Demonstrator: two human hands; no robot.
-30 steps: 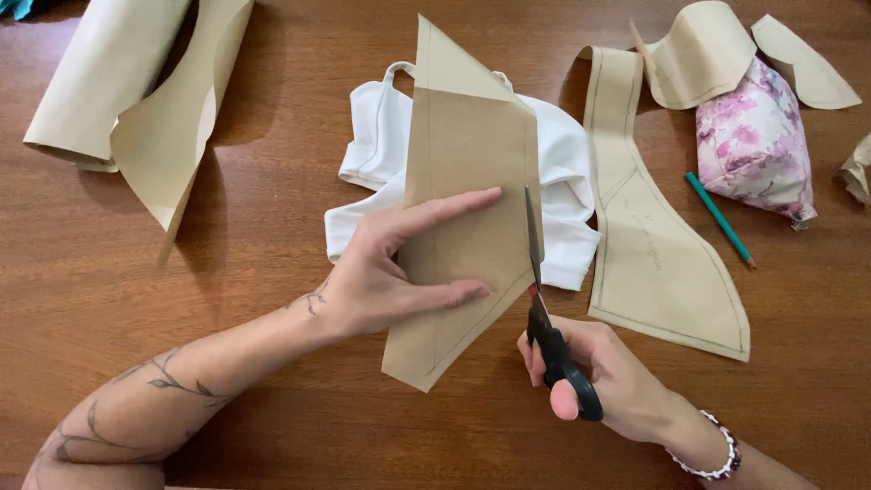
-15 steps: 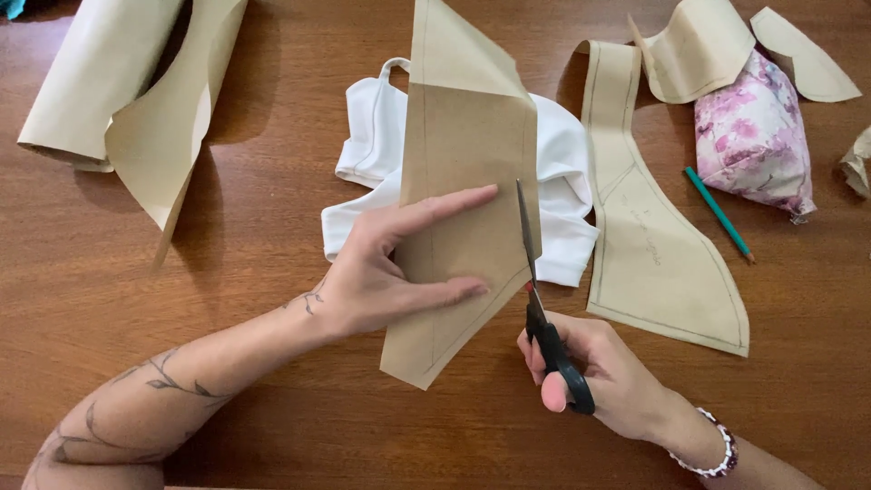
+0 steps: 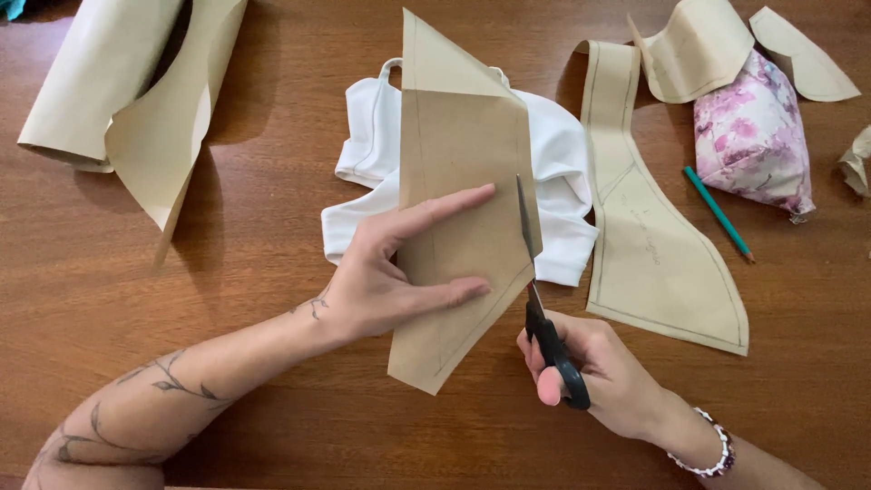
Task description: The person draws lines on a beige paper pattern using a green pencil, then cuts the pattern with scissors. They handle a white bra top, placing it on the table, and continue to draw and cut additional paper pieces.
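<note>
The left hand (image 3: pixel 381 281) pinches a folded brown paper pattern piece (image 3: pixel 458 200) while the right hand (image 3: pixel 590 367) grips black-handled scissors (image 3: pixel 544 308) cutting its edge

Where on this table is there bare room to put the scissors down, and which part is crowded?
Bare wood lies between the paper roll and the white garment, and along the table's near edge, beside the left hand and right hand. The far right is crowded: cut pattern piece, teal pencil, floral fabric.
</note>
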